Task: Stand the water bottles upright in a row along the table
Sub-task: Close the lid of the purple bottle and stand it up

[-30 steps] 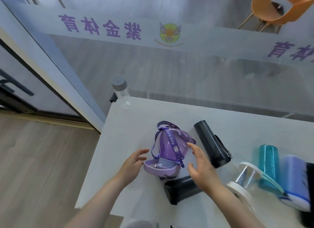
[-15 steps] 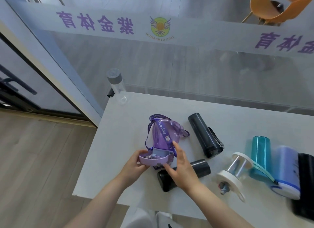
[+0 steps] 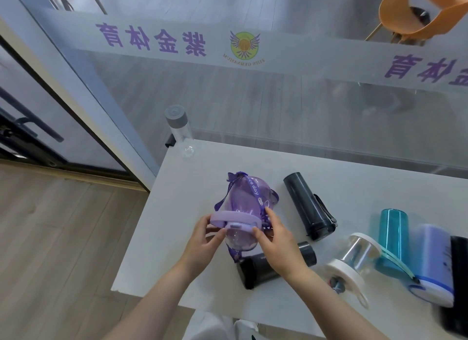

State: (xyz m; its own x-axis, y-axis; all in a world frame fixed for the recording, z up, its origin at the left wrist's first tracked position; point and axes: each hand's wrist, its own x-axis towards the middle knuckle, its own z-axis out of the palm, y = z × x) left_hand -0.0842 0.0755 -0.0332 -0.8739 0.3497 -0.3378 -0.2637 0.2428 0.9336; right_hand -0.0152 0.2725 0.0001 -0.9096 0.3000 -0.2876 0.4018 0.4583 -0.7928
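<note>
Both hands have closed in on the purple bottle (image 3: 243, 208) since a second ago, when they hovered spread on either side of it; its lid end now sits lifted toward the camera while the base still points at the upper part of the frame. It lies at the middle of the table (image 3: 177, 200), just above the short black bottle (image 3: 255, 266). The left hand (image 3: 202, 243) pinches the lilac lid rim from the left with thumb and fingertips, and the right hand (image 3: 276, 248) curls its fingers round the rim's right side, thumb near the clasp.

To stand it well, I would judge the grip should shift lower onto the body, since a hold on the lid alone leaves the round base free to swing. The strap (image 3: 253, 190) is looped over the body (it could easily catch under the base and leave the bottle rocking), so it wants clearing to one side before the base meets the table.

One clear bottle (image 3: 181, 132) with a grey cap already stands at the upper-left corner of the table, so the spot just right of it looks like the natural next place in the row. The tall black bottle (image 3: 307, 205), the clear bottle with white ends (image 3: 354, 256), the teal bottle (image 3: 392, 233) and the pale blue bottle (image 3: 433, 261) still lie on their sides to the right.
</note>
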